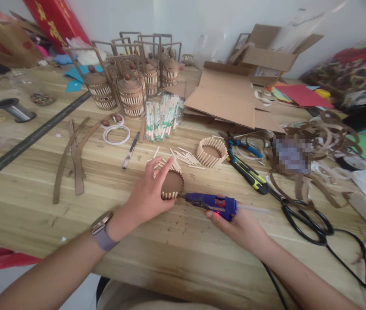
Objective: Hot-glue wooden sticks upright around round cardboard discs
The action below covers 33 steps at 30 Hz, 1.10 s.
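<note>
My left hand (148, 193) grips the left side of a round brown cardboard piece (172, 183) with a notched rim. Short wooden sticks stand along its near edge. In my right hand (239, 224) is a blue glue gun (210, 203) with a red light showing; its nozzle points left at the near right edge of the round piece. Loose short sticks (187, 158) lie just beyond the piece. To their right stands a ring of upright sticks (211, 152) on a brown base.
Pliers (242, 146), a yellow-black cutter (249, 174) and black scissors (308, 221) lie at the right. Notched cardboard strips (76, 159) and a pen (131, 150) are at the left. Lidded stick containers (131, 94) and flattened cardboard (223, 97) stand or lie behind.
</note>
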Available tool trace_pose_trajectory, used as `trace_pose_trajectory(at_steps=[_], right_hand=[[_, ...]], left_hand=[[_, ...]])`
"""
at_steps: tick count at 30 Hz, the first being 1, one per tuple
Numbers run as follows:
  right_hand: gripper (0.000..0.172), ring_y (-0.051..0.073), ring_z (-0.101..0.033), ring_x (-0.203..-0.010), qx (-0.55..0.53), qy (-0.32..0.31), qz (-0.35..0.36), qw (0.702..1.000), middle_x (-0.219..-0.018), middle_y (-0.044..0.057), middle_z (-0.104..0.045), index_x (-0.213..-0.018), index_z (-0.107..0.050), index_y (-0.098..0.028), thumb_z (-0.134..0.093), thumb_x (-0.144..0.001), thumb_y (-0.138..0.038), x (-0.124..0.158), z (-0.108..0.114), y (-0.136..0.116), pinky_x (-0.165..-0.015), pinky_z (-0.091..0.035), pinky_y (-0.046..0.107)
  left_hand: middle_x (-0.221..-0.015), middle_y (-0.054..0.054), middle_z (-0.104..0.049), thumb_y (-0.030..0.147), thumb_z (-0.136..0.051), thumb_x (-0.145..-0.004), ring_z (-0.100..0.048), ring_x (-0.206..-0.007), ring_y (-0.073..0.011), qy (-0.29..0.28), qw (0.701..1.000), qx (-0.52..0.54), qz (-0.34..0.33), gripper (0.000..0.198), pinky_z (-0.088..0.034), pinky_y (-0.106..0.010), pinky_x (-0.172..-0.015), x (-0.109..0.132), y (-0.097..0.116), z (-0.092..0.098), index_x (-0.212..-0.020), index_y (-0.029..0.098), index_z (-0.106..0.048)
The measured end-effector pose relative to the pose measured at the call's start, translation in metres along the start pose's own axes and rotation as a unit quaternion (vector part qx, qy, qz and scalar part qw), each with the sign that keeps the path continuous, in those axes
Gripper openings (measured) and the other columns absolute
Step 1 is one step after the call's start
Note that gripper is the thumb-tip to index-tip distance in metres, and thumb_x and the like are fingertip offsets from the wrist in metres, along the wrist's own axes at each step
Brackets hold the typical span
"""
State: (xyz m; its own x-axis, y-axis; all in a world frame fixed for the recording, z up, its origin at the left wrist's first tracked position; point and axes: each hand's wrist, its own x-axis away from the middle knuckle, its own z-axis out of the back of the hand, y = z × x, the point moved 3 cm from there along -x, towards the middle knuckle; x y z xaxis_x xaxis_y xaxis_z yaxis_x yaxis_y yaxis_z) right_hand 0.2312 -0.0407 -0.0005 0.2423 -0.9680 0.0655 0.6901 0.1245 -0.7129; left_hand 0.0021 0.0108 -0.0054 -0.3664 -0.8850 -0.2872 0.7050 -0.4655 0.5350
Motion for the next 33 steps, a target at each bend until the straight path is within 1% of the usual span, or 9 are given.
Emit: trace_pose_trajectory(at_steps=[3, 8, 12, 18, 22, 25, 28, 33], right_hand=[[0.040, 0.029, -0.072, -0.088, -0.002, -0.003, -0.004, 1.000, -0.098, 0.012, -0.076, -0.100, -0.072, -0.017, -0.051, -0.086, -0.048, 0.0001, -0.0011, 0.0015, -0.079, -0.058, 0.041], [0.037, 0.029, -0.072, -0.089, -0.001, -0.003, 0.003, 1.000, -0.098, 0.012, -0.076, -0.099, -0.072, -0.019, -0.051, -0.087, -0.046, -0.0005, -0.0006, 0.0000, -0.080, -0.058, 0.041], [0.039, 0.029, -0.072, -0.089, 0.004, -0.005, -0.004, 1.000, -0.097, 0.012, -0.076, -0.099, -0.073, -0.018, -0.050, -0.087, -0.047, -0.0003, -0.0001, -0.0005, -0.080, -0.058, 0.041], [0.037, 0.029, -0.072, -0.087, 0.002, -0.002, -0.004, 1.000, -0.096, 0.011, -0.077, -0.099, -0.072, -0.019, -0.051, -0.086, -0.047, -0.0001, -0.0010, 0.0016, -0.078, -0.058, 0.040], [0.038, 0.028, -0.072, -0.085, 0.001, 0.008, 0.000, 1.000, -0.093, 0.011, -0.076, -0.096, -0.072, -0.018, -0.051, -0.085, -0.047, -0.0004, -0.0016, 0.0024, -0.076, -0.059, 0.039], [0.039, 0.028, -0.072, -0.085, 0.003, 0.008, -0.003, 1.000, -0.093, 0.011, -0.076, -0.096, -0.073, -0.018, -0.051, -0.085, -0.048, -0.0003, -0.0018, 0.0029, -0.076, -0.058, 0.039], [0.040, 0.028, -0.072, -0.085, 0.002, 0.005, -0.004, 1.000, -0.094, 0.012, -0.076, -0.097, -0.073, -0.017, -0.050, -0.085, -0.048, 0.0001, -0.0019, 0.0033, -0.076, -0.058, 0.038], [0.041, 0.029, -0.072, -0.086, -0.006, 0.002, -0.021, 1.000, -0.094, 0.013, -0.076, -0.098, -0.072, -0.016, -0.051, -0.084, -0.049, 0.0000, -0.0037, 0.0053, -0.077, -0.058, 0.039]], left_hand=[[-0.143, -0.012, -0.032, 0.020, -0.075, -0.064, -0.051, -0.122, -0.0338, -0.001, 1.000, 0.000, 0.001, 0.102, -0.050, -0.051, -0.099, 0.0001, -0.0003, 0.0002, -0.150, 0.031, -0.022], [-0.143, -0.013, -0.033, 0.020, -0.075, -0.065, -0.056, -0.115, -0.0315, -0.005, 1.000, 0.002, 0.008, 0.100, -0.050, -0.053, -0.099, 0.0001, 0.0004, 0.0004, -0.150, 0.031, -0.023], [-0.143, -0.014, -0.032, 0.021, -0.075, -0.065, -0.054, -0.118, -0.0327, -0.006, 1.000, 0.000, 0.003, 0.099, -0.051, -0.051, -0.098, 0.0000, 0.0012, 0.0005, -0.149, 0.028, -0.024], [-0.144, -0.013, -0.031, 0.019, -0.074, -0.065, -0.056, -0.116, -0.0317, -0.011, 1.000, 0.008, 0.004, 0.100, -0.053, -0.049, -0.095, 0.0003, 0.0003, -0.0004, -0.149, 0.030, -0.022], [-0.144, -0.014, -0.030, 0.019, -0.074, -0.066, -0.056, -0.116, -0.0308, -0.013, 1.000, 0.011, 0.002, 0.098, -0.052, -0.048, -0.096, -0.0002, 0.0004, -0.0005, -0.149, 0.029, -0.023], [-0.144, -0.013, -0.030, 0.018, -0.074, -0.065, -0.054, -0.118, -0.0311, -0.010, 1.000, 0.008, -0.002, 0.099, -0.050, -0.049, -0.099, -0.0002, 0.0003, -0.0002, -0.149, 0.028, -0.023], [-0.144, -0.013, -0.030, 0.019, -0.074, -0.066, -0.052, -0.120, -0.0323, -0.009, 1.000, 0.003, -0.004, 0.099, -0.051, -0.049, -0.098, 0.0003, -0.0001, -0.0003, -0.149, 0.029, -0.022], [-0.144, -0.013, -0.030, 0.020, -0.074, -0.066, -0.056, -0.115, -0.0308, -0.011, 1.000, 0.010, -0.006, 0.100, -0.052, -0.050, -0.096, 0.0002, -0.0003, -0.0008, -0.150, 0.030, -0.020]])
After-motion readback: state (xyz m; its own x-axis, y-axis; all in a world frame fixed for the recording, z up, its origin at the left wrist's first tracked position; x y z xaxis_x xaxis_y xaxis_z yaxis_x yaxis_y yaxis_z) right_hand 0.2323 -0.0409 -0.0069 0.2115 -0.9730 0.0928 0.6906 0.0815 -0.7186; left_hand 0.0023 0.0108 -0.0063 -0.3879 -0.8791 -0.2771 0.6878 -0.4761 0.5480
